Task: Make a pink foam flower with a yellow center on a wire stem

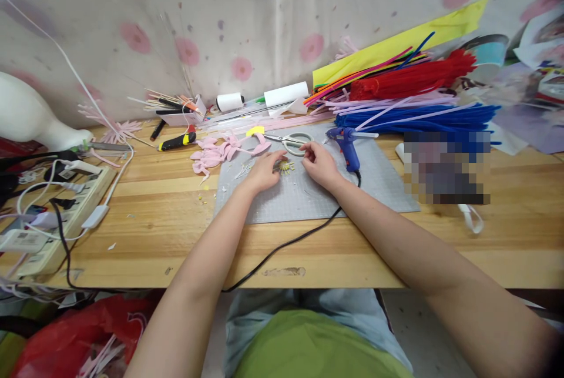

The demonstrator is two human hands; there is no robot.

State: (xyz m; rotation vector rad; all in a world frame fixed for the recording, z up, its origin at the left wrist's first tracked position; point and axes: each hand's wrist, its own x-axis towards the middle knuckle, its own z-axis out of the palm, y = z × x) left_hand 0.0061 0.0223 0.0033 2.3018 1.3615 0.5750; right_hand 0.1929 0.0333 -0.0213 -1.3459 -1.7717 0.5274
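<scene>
Stamens fan several ways on the mat, scissors near its back; can't tell if left hand or right hand grips anything.

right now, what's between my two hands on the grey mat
In the head view, a small cluster of thin yellow stems lies between the left hand and the right hand; whether the left touches it is unclear.

One desk with one gray cutting mat. On the mat: one pair of scissors, one blue glue gun, one cluster of yellow stamens. Left of it: one utility knife, one power strip. Behind it: two white rolls.
</scene>
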